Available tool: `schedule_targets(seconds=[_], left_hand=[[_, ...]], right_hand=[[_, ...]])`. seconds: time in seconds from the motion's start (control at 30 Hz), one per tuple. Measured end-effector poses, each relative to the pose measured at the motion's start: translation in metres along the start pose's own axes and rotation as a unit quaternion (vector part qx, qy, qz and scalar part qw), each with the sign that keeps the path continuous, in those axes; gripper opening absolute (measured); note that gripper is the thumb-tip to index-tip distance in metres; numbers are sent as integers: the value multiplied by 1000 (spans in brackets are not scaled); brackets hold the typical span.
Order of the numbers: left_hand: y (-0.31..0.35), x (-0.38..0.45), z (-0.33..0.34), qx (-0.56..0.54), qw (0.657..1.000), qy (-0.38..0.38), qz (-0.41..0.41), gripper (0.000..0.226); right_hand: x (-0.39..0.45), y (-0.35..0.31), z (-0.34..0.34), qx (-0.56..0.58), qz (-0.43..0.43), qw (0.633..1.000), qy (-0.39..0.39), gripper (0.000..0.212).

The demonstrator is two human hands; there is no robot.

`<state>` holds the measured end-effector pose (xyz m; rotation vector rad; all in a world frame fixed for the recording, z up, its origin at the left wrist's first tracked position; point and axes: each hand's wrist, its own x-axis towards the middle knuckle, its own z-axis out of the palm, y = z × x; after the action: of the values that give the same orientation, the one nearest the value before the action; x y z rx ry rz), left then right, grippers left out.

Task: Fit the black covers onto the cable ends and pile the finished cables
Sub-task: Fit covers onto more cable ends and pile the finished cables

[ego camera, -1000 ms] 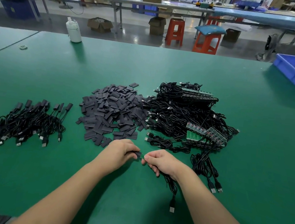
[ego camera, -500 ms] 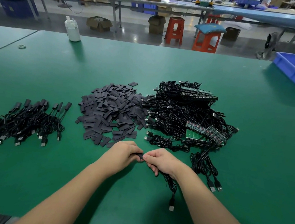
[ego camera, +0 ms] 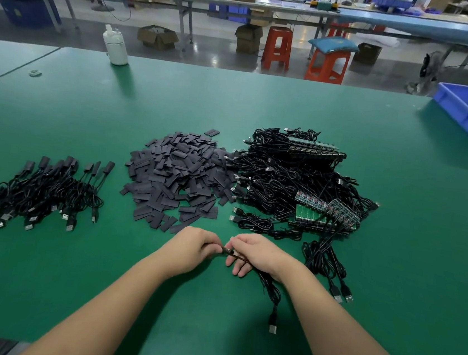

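Cable (ego camera: 268, 286): end pinched between left hand (ego camera: 194, 245) and right hand (ego camera: 258, 251) fingers, apparently steadied for capping; cover heap (ego camera: 175, 173) at 12 o'clock.

One head-worn wide-angle view looks forward and down across the green table (ego camera: 264, 107).

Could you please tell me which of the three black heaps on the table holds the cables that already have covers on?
The small pile at far left: each cable there ends in a black sleeve, while the right heap shows bare green boards.
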<state>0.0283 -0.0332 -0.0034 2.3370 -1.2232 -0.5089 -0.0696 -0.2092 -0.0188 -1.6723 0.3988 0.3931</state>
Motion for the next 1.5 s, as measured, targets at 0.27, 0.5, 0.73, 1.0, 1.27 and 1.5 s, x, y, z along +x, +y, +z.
schedule_targets(seconds=[0.27,0.5,0.73,1.0,1.27,1.5], left_hand=[[-11,-2,-3,-101,994,1,-32,11],[-13,-7,1,102,993,29,52,28],[-9,-10,8,131,987,23,86,27],[-5,-7,8,128,989,30,73,24],[-3,-4,8,104,992,35,65,23],[-4,-2,10,105,991,29,72,22]], right_hand=[[2,-4,2,-197,-46,979,20,21],[6,1,5,-217,-32,975,40,24],[5,3,4,-213,-30,976,45,24],[3,3,3,-133,-27,990,39,24],[2,5,0,-141,-35,989,37,25],[0,1,0,-192,-27,980,43,27]])
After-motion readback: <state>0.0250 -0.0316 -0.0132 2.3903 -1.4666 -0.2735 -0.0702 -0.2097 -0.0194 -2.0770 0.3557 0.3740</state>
